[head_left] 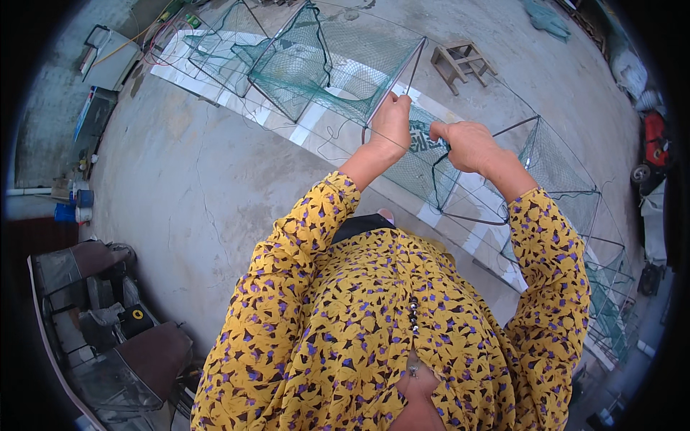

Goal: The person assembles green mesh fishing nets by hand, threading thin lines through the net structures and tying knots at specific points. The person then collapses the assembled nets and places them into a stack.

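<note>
A long green net trap [302, 65] with dark square wire frames stretches from the far left down to the right, in front of me. My left hand [392, 126] is closed around the edge of one wire frame [415, 68], which stands tilted. To its right, my right hand [466, 146] is closed with its fingers curled at the netting; what exactly lies between its fingers is hidden. Green mesh [425, 172] hangs between and below both hands. Farther right, more framed netting [564, 161] spreads out beyond my right forearm.
Beneath the net lies a long white and grey striped board or sheet [251, 111]. A small wooden stool [461, 65] stands beyond it. At lower left is a vehicle with brown seats [147, 352]. A red machine [652, 140] sits at the right wall, blue buckets [66, 212] at left.
</note>
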A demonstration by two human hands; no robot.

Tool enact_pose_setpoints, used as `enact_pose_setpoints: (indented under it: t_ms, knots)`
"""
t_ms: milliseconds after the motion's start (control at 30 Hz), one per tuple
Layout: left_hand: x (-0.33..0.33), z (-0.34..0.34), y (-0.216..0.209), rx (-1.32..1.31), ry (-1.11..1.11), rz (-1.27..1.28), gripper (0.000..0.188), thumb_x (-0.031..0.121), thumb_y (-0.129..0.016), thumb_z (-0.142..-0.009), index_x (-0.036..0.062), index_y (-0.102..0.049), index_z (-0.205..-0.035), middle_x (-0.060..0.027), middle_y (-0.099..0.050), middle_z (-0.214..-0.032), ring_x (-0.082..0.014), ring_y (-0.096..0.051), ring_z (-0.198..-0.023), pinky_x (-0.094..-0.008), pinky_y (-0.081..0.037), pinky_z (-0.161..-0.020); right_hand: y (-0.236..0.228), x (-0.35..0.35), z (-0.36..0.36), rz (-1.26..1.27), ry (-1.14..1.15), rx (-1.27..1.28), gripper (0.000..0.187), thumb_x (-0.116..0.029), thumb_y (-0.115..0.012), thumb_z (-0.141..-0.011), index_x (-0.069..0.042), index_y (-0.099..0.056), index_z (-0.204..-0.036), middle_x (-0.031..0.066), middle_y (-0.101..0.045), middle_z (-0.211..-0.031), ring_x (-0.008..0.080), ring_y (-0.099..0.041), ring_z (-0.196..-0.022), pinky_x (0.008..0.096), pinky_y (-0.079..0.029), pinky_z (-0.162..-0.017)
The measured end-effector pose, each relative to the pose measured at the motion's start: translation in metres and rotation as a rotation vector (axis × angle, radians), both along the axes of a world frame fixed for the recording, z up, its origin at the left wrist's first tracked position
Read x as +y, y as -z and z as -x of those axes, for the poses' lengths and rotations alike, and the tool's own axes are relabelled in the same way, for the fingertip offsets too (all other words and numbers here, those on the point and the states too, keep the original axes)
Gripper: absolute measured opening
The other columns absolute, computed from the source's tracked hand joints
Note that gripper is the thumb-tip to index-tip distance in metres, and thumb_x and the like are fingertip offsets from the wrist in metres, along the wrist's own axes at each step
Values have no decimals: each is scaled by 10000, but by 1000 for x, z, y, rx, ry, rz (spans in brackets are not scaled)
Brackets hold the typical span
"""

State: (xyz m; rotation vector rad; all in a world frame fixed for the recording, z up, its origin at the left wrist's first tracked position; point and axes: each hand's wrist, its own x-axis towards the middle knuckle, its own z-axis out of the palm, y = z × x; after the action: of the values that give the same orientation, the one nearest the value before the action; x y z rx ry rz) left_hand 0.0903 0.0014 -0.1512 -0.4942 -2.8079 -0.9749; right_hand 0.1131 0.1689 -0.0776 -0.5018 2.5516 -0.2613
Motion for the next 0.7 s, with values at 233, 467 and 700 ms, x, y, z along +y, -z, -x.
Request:
enact_pose_setpoints:
  t_ms: [233,467,700]
  knots:
    - [-3,6,-1,-73,-162,-77,89,43,-566,-676,30,-564,-764,-132,-557,-751,-290,-557,-721,-373,-448,-645,-13,5,3,-197,45,-132,254,-65,-656,-668,-88,-613,-917,117,-630,-908,264,-595,-893,372,-459,-741]
    - [4,7,9,-149,-170,-307,66,74,-545,-706,25,-566,-744,-96,-561,-661,-226,-548,-603,-332,-443,-590,5,20,6,-96,-25,-107,217,-74,-655,-676,-84,-613,-889,106,-632,-861,258,-599,-885,363,-471,-735]
    - [0,8,11,-220,-249,-332,64,82,-542,-725,30,-552,-762,-92,-538,-637,-222,-526,-575,-345,-435,-582,33,27,12,24,-71,51,225,-6,-594,-675,-68,-618,-890,139,-622,-839,310,-591,-840,384,-465,-722]
